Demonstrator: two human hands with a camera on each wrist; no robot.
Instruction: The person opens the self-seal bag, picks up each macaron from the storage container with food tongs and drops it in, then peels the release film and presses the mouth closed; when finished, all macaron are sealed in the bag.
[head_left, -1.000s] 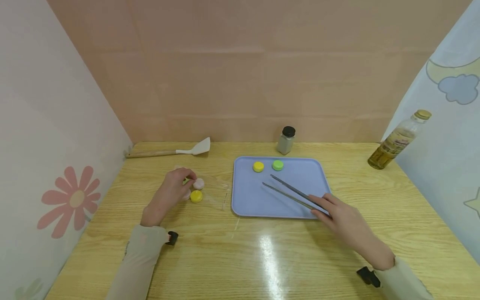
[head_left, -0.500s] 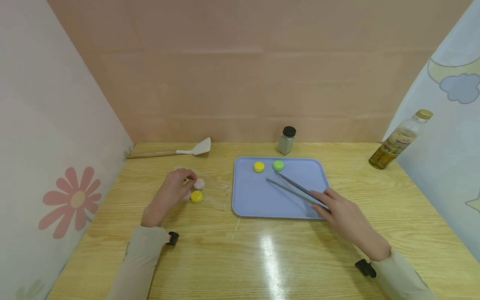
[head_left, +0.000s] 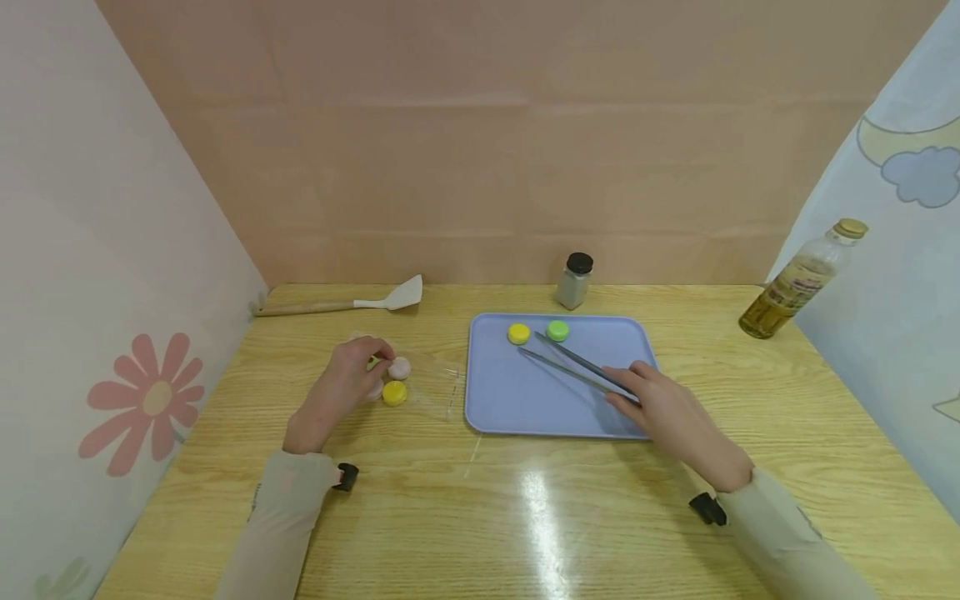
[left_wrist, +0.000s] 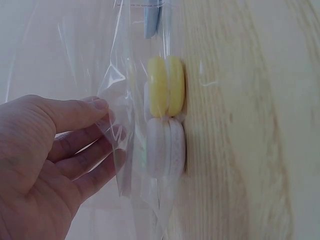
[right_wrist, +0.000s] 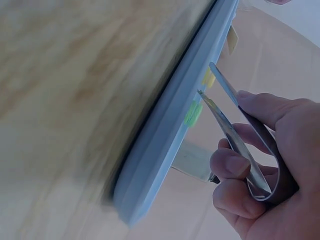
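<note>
A person's right grip (head_left: 663,404) curls round metal tongs (right_wrist: 262,132), parted near the yellow macaron (head_left: 519,334) and green macaron (head_left: 557,330) at eleven and twelve o'clock on a blue tray (head_left: 510,404), contact hard to judge; at its nine, the left grip (head_left: 341,375) pinches a clear bag (head_left: 433,392) of macarons (head_left: 394,393).

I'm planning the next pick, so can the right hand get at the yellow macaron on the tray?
Probably yes: the right hand holds tongs with tips apart and close to the yellow macaron, and nothing visible blocks the way.
</note>
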